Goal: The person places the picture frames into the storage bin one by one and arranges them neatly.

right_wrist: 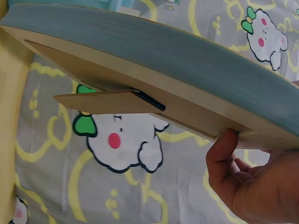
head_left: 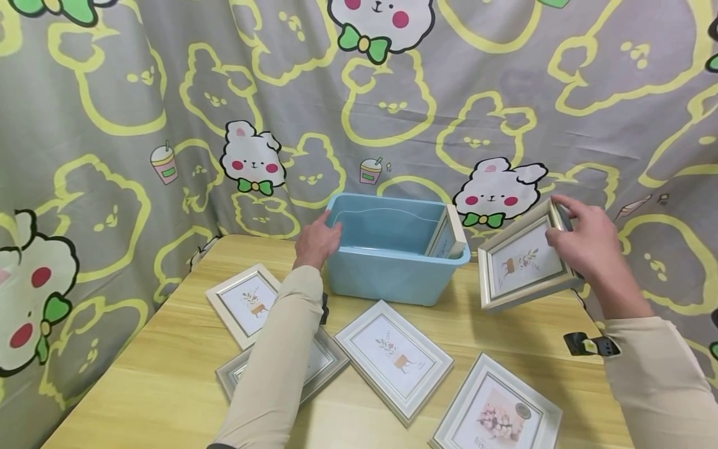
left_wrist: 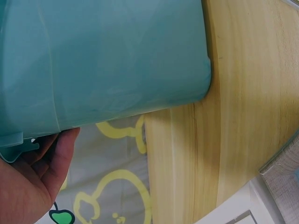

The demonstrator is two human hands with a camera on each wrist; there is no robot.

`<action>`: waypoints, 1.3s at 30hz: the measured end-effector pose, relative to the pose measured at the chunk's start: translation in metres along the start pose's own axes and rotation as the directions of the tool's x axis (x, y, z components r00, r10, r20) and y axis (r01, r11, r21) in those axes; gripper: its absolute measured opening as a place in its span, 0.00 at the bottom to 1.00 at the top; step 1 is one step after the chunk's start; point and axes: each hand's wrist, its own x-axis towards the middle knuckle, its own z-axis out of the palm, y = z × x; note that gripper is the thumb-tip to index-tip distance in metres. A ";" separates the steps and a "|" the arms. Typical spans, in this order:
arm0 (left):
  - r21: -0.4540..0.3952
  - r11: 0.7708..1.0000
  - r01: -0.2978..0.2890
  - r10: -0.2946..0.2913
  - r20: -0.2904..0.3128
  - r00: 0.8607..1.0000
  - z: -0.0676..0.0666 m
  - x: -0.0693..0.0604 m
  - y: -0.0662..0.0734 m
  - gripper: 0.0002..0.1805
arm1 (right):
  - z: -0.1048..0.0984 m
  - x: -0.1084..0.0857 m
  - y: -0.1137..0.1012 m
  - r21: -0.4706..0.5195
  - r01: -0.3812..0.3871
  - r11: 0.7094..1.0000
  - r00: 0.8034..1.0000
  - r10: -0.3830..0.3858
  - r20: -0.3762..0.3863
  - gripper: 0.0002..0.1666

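Observation:
A blue plastic bin [head_left: 387, 277] stands at the back of the wooden table. My left hand [head_left: 316, 240] grips its left rim, and in the left wrist view its fingers [left_wrist: 60, 156] curl under that rim. One picture frame [head_left: 458, 232] stands tilted against the right inner wall of the bin. To the right of the bin, my right hand [head_left: 589, 246] holds a cream picture frame [head_left: 487, 280] by its edge, raised over the table and tilted. The right wrist view shows this frame's back with its stand leg [right_wrist: 107, 102] swung out.
Several picture frames lie face up on the table [head_left: 134, 393]: a cream one [head_left: 224, 312] at left, a grey one [head_left: 331, 374] partly under my left arm, a whitish one [head_left: 387, 358] in the middle, and one with a flower print [head_left: 493, 418]. A patterned curtain [head_left: 303, 93] hangs behind.

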 end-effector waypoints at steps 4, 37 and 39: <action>-0.003 1.000 -0.001 0.001 0.002 1.000 0.000 0.000 0.000 0.34 | -0.009 0.006 -0.009 -0.025 -0.008 1.000 1.000 0.007 -0.012 0.42; -0.026 1.000 0.007 -0.007 0.013 1.000 0.002 0.004 -0.004 0.35 | -0.042 0.037 -0.037 0.138 -0.128 0.982 0.991 0.130 -0.011 0.44; -0.028 1.000 0.012 -0.012 0.013 1.000 0.002 0.005 -0.003 0.35 | -0.043 0.037 -0.038 0.133 -0.129 0.983 0.991 0.132 -0.014 0.43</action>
